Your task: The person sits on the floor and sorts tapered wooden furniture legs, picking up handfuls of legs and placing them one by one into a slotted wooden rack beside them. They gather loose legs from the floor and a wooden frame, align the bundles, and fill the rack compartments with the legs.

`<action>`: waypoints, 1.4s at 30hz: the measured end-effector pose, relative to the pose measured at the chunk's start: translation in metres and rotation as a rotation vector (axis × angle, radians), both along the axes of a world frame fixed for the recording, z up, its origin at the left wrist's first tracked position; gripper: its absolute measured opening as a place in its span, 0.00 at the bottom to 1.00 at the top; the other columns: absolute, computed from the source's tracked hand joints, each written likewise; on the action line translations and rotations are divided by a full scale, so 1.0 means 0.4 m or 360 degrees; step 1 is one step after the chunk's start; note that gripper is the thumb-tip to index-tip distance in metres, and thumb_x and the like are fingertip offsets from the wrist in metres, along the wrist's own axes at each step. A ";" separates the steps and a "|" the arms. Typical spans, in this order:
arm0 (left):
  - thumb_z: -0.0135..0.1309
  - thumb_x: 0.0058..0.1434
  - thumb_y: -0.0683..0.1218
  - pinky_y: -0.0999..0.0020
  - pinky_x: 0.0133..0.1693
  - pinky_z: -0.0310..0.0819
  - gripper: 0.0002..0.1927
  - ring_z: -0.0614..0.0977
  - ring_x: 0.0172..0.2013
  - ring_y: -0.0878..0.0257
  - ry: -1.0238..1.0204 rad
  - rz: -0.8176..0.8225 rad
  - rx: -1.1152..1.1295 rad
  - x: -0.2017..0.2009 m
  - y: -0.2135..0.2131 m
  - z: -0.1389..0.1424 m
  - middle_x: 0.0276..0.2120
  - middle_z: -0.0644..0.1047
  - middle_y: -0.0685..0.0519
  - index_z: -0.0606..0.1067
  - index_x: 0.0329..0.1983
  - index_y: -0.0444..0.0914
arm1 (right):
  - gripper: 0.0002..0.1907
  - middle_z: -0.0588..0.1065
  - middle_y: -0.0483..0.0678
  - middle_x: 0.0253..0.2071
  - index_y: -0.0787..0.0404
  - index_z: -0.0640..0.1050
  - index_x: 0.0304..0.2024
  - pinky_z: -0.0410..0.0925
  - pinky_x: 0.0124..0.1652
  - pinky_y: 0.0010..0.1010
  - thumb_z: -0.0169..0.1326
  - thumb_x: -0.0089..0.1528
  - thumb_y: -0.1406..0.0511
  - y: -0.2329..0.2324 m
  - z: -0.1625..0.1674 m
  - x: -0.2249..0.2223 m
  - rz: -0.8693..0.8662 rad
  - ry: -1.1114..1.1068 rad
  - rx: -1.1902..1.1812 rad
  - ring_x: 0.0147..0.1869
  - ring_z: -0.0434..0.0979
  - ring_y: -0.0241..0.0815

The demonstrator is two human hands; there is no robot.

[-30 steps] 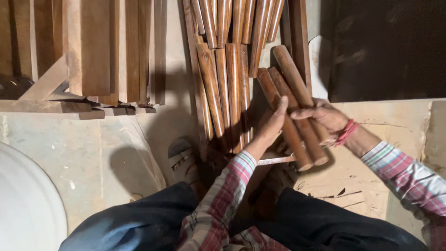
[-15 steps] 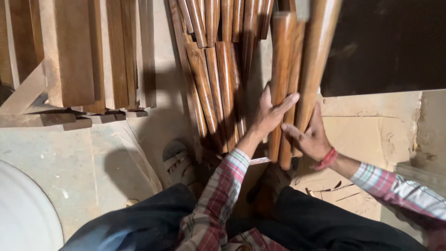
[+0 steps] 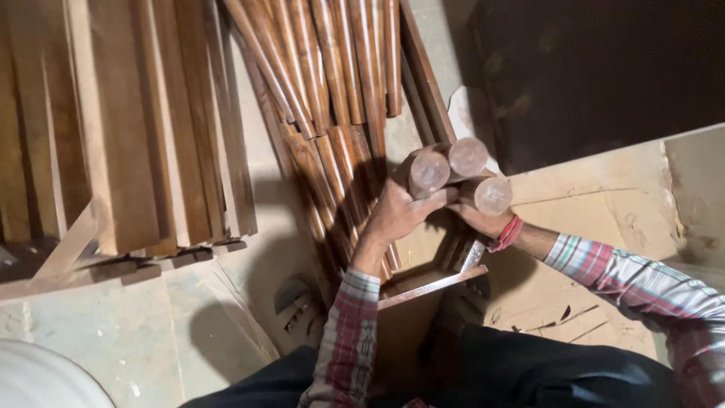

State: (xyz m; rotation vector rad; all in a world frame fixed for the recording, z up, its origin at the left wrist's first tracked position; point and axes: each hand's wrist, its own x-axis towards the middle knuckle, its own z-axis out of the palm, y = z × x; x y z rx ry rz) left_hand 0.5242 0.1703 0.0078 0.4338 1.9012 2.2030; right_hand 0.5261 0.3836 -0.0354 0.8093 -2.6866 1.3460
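Three round turned wooden legs (image 3: 453, 174) stand upright as a bundle, their cut ends facing the camera. My left hand (image 3: 398, 214) wraps around the left side of the bundle. My right hand (image 3: 477, 220), with a red band at the wrist, grips it from the right and below. Just behind lie several more tapered brown legs (image 3: 332, 83) in a pile on the floor. A thin wooden strip (image 3: 432, 286) lies under my forearms.
Stacked flat wooden boards (image 3: 128, 128) fill the left. A dark panel (image 3: 596, 75) sits at the upper right. Pale sheet material (image 3: 596, 227) with sawdust covers the floor at right. A white rounded object (image 3: 45, 381) shows at the bottom left corner. A sandal (image 3: 298, 302) is on my foot.
The legs in my hands have swung from lying slanted, through a steep angle, to standing on end toward the camera. Both hands slid down and closed around the bundle.
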 end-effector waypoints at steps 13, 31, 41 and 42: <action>0.66 0.53 0.35 0.54 0.72 0.68 0.34 0.74 0.68 0.57 0.0395 -0.0138 -0.0097 0.016 -0.018 0.034 0.62 0.77 0.54 0.75 0.64 0.44 | 0.38 0.76 0.53 0.48 0.62 0.72 0.67 0.72 0.38 0.30 0.69 0.54 0.70 0.049 -0.002 0.020 0.0104 -0.0968 -0.0932 0.41 0.79 0.42; 0.74 0.47 0.39 0.53 0.78 0.62 0.39 0.69 0.73 0.59 0.0571 -0.0020 -0.0190 0.010 -0.035 0.000 0.64 0.75 0.61 0.74 0.64 0.50 | 0.37 0.74 0.55 0.63 0.62 0.71 0.65 0.72 0.62 0.35 0.68 0.56 0.62 0.026 0.028 -0.047 0.0338 -0.0220 -0.0604 0.64 0.77 0.46; 0.71 0.52 0.40 0.59 0.75 0.69 0.38 0.74 0.70 0.61 0.0540 0.0108 -0.0179 0.025 -0.024 0.012 0.67 0.74 0.58 0.73 0.66 0.51 | 0.36 0.76 0.53 0.55 0.64 0.70 0.66 0.73 0.54 0.31 0.62 0.57 0.59 0.034 0.060 -0.070 0.0356 -0.0156 -0.0397 0.55 0.80 0.42; 0.72 0.52 0.40 0.58 0.75 0.68 0.38 0.74 0.70 0.60 0.0551 0.0111 -0.0181 0.025 -0.024 0.010 0.66 0.74 0.58 0.73 0.66 0.50 | 0.36 0.76 0.53 0.56 0.64 0.70 0.66 0.73 0.55 0.32 0.63 0.58 0.59 0.032 0.061 -0.066 0.0339 -0.0158 -0.0394 0.56 0.80 0.42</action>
